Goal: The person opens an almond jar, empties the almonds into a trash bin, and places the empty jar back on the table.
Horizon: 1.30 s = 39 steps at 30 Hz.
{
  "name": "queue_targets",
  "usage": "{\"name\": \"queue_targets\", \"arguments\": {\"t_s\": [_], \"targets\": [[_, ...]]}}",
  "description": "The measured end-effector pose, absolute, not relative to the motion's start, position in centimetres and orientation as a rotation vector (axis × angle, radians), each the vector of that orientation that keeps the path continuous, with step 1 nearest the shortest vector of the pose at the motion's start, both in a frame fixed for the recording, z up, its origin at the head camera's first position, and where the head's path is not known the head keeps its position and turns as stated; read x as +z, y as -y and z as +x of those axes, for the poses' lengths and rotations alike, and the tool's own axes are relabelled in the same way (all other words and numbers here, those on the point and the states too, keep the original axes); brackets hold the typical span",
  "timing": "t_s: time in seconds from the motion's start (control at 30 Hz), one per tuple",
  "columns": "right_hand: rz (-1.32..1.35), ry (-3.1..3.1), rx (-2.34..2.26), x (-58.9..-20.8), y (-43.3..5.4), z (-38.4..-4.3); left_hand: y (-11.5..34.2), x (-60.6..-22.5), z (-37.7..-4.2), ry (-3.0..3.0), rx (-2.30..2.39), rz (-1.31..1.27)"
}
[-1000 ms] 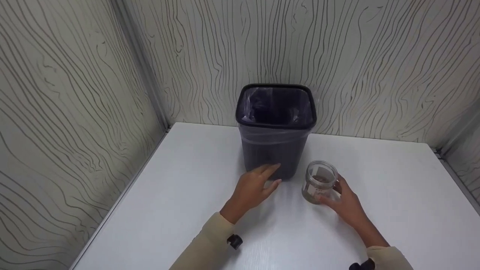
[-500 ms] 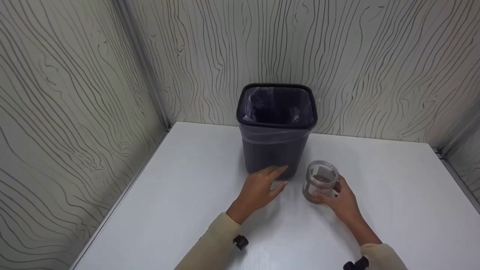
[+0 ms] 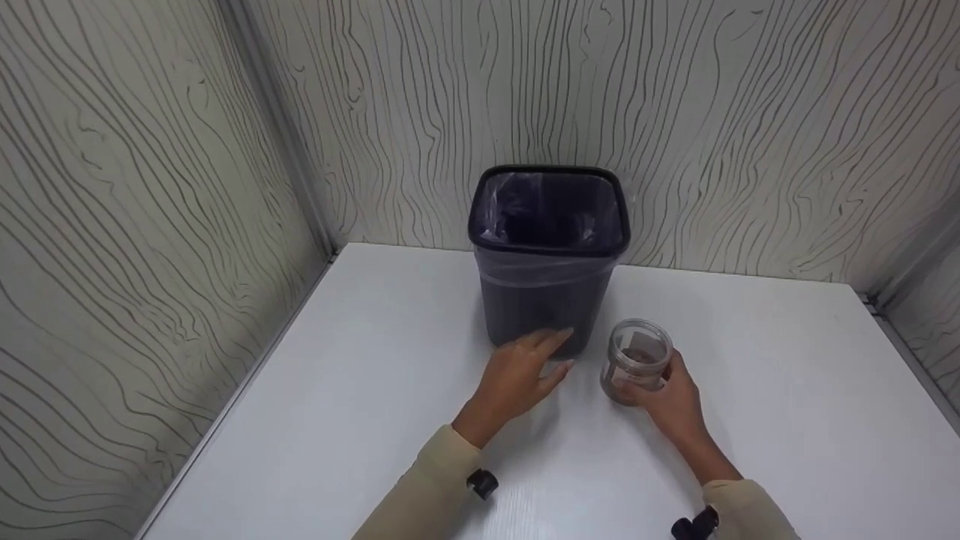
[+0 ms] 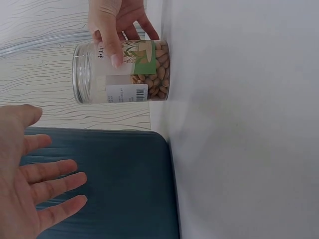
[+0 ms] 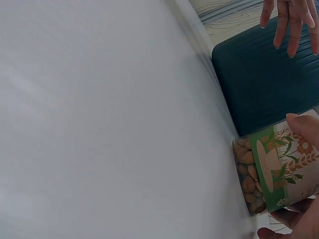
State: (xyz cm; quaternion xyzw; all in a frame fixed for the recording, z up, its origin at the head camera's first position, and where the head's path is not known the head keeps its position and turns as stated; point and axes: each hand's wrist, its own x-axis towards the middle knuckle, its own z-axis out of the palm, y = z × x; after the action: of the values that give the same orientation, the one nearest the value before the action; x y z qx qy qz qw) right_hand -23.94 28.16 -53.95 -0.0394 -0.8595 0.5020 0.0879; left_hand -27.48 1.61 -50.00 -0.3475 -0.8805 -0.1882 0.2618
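Note:
A clear, lidless glass jar of almonds [image 3: 636, 360] stands upright at the table's middle right. My right hand [image 3: 677, 400] holds it from the right side, the thumb across the front and the fingers behind. The left wrist view shows its paper label [image 4: 127, 92] and the almonds [image 4: 158, 74] low in the jar. My left hand [image 3: 516, 379] is held in front of the dark trash bin [image 3: 536, 307], fingers extended and spread, with nothing in them. A space separates it from the jar. In the right wrist view the jar's upper end lies outside the picture.
The bin stands at the back of the white table [image 3: 360, 360], lined with a clear plastic bag [image 3: 510, 206] folded over its rim. Wood-patterned panels [image 3: 405, 112] close off the back and sides. Each sleeve carries a small black wrist device [image 3: 482, 484].
My left hand has shifted slightly right towards the jar, then stayed. The right forearm has swung a little left, and the right thumb reaches further across the jar's front.

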Motion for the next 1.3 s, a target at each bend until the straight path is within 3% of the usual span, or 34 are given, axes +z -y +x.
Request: {"name": "queue_targets", "arguments": {"t_s": [1.3], "targets": [[0.143,2.48,1.323,-54.4,-27.1,-22.3,-2.1,-49.6,-27.1,2.449,-0.58,-0.953]]}}
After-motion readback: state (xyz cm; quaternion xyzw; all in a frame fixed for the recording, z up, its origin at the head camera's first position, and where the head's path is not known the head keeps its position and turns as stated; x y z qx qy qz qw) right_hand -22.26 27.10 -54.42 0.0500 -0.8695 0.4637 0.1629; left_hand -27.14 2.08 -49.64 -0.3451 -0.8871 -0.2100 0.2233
